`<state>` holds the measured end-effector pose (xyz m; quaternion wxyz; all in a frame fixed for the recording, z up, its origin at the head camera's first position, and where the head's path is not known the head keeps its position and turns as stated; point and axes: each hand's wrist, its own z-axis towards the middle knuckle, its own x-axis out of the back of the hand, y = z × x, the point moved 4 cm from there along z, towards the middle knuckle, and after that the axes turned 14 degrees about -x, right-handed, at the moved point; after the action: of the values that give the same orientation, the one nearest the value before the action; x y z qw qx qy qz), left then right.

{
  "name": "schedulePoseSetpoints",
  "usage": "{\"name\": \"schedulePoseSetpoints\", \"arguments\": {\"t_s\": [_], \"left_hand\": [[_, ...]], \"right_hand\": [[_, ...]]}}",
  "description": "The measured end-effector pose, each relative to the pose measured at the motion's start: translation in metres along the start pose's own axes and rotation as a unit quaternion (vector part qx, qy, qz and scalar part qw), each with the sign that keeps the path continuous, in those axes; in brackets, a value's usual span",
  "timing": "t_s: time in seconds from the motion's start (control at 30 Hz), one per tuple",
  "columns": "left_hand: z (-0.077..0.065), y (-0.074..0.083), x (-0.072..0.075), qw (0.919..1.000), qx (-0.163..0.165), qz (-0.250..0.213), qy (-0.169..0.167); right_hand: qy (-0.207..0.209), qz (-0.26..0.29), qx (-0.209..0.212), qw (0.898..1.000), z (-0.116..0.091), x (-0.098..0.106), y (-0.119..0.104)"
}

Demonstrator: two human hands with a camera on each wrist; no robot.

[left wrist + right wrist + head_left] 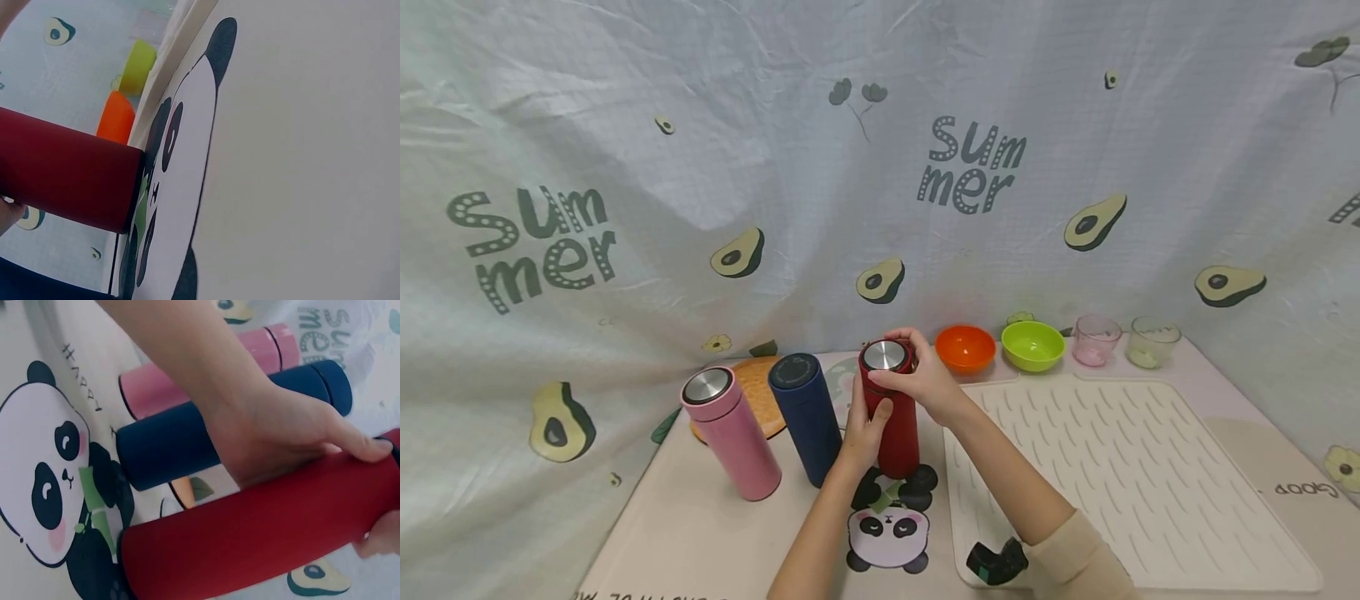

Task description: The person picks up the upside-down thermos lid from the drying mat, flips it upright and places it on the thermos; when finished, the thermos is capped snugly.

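Observation:
A red thermos [898,437] with a silver-topped lid [884,356] stands on the table just behind a printed panda. My left hand [865,421] grips its upper body from the left, thumb across the front. Around the lid's rim curl the fingers and thumb of my right hand [925,379]. Seen from the right wrist, the left hand [281,431] wraps the red body below the lid. To the left stand a blue thermos [807,421] and, farther out, a pink thermos [733,437], both with lids on.
An orange bowl [966,350], a green bowl [1033,347], a pink glass [1096,340] and a clear glass [1152,342] line the back edge. A ribbed cream mat [1112,483] covers the right side. Behind the blue and pink thermoses lies an orange round mat [762,392].

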<state>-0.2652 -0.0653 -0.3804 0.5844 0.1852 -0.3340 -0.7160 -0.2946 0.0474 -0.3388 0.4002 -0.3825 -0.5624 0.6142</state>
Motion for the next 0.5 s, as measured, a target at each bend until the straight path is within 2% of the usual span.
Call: {"name": "schedulePoseSetpoints", "arguments": {"t_s": [0.1, 0.27, 0.43, 0.5], "left_hand": [[-0.0002, 0.0000, 0.0003, 1.0000, 0.002, 0.003, 0.002], [-0.0004, -0.0003, 0.0008, 1.0000, -0.007, 0.001, 0.003], [-0.0008, 0.0001, 0.0009, 0.9999, -0.008, 0.005, 0.006], [-0.0004, -0.0003, 0.0005, 0.9999, -0.008, 0.003, 0.006]], "right_hand": [[0.008, -0.004, 0.001, 1.000, -0.0004, -0.0015, 0.0004], [-0.019, -0.002, 0.019, 1.000, -0.0020, -0.0016, 0.0014], [0.001, -0.014, 0.012, 1.000, 0.0003, -0.0006, 0.0032], [-0.002, -0.014, 0.017, 1.000, -0.0002, -0.0004, 0.0027]]}}
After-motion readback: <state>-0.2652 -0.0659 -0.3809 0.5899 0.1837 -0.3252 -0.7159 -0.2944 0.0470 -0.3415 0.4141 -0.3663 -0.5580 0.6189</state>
